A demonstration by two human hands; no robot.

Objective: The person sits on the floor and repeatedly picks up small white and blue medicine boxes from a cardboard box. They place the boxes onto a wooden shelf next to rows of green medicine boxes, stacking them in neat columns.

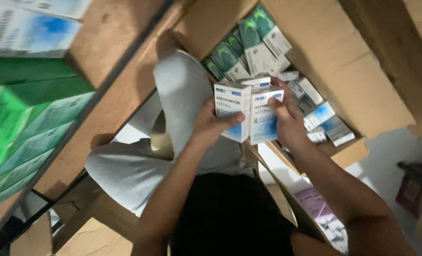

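Observation:
My left hand [211,124] grips a small white and blue medicine box [230,106] from its left side. Right beside it, my right hand [287,121] holds a second white and blue box [262,122], fingers around its right edge. The two boxes stand upright and touch side by side, with a third box's top [257,81] showing just behind them. Both hands are above my lap and in front of an open cardboard carton [334,57] that holds several green and white boxes [249,47] and more white and blue boxes [322,118].
A wooden shelf [102,104] runs diagonally at the left, with green boxes [26,118] stacked on it and pale blue boxes [26,28] above. My knees in grey trousers [182,90] are below the hands. Flattened cardboard [92,237] lies on the floor.

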